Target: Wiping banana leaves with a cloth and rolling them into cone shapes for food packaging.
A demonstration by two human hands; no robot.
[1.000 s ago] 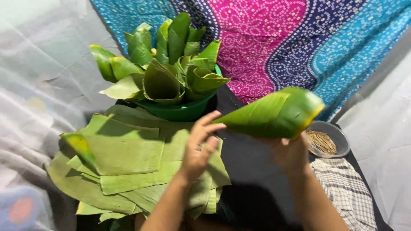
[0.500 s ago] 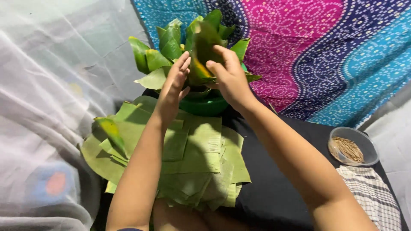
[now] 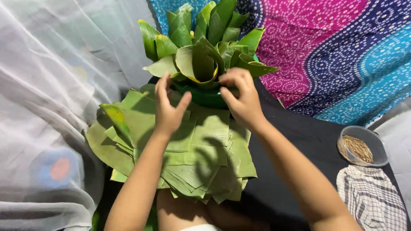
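Both hands work at the green bowl [image 3: 204, 96]: the right hand [image 3: 240, 99] has its grip curled around the front of the newest rolled leaf cone [image 3: 199, 64], fingertips pressing on the cone's lower edge where it meets the bowl's rim, while the left hand [image 3: 168, 107] is spread, fingers open and raised, its fingertips just beside the cone's left side and pinching nothing that I can see. That cone stands upright at the front of the bowl, wedged among the other leaf cones [image 3: 205, 25] that fan out behind and beside it. Below the hands lies the stack of flat cut banana leaves [image 3: 201, 158], spread over a dark cloth [image 3: 295, 141], with a small bowl of thin sticks [image 3: 361, 147] and a checked cloth [image 3: 370, 196] well apart to the right; a white gauzy sheet [image 3: 47, 85] covers the left side. As I judge it, the main risk is the cone unrolling once the right hand lets go, since nothing visibly pins its overlap. The bowl looks crowded too, so pressing in one more cone could push a neighbour out over the rim or tip the whole bunch forward onto the flat leaves.
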